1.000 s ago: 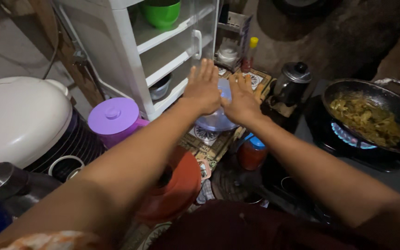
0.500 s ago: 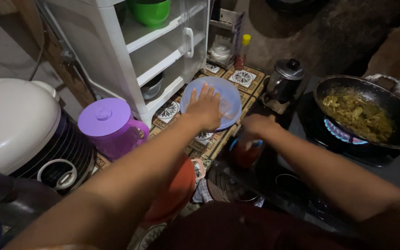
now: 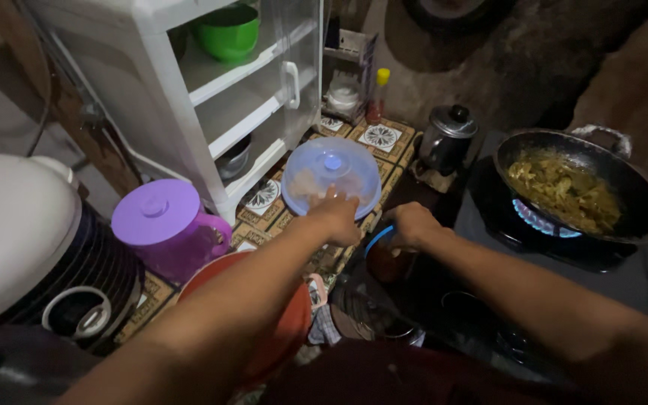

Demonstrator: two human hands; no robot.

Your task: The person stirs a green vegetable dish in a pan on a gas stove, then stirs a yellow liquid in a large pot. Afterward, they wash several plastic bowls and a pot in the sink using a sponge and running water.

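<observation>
In the head view I am looking down at a tiled floor [image 3: 381, 137] that is serving as the cooking area. My left hand [image 3: 337, 216] is resting its fingertips on the near rim of a translucent blue dome food cover [image 3: 331, 176], which is sitting flat on the tiles just in front of the white plastic cabinet [image 3: 189, 97]; I cannot tell whether the fingers are gripping the rim or only pressing on it. My right hand [image 3: 412, 223] is closing over the top of a small jar with a blue lid [image 3: 388, 256], standing just right of the dome and near the stove's left edge; the jar is holding something reddish-brown. As I judge it, the cover is down and in place, and the lid on the jar is not visibly off yet, so opening or lifting the jar is what remains. To the right, a dark wok of greenish food [image 3: 564, 191] is sitting over a lit blue flame [image 3: 538, 221], so the cooking is going on. A metal kettle [image 3: 448, 139] is standing between the wok and the dome. A purple lidded pitcher [image 3: 165, 225] is standing at the cabinet's near corner, beside a white rice cooker [image 3: 13, 225], and a green bowl [image 3: 226, 31] is sitting on the cabinet's upper shelf.
</observation>
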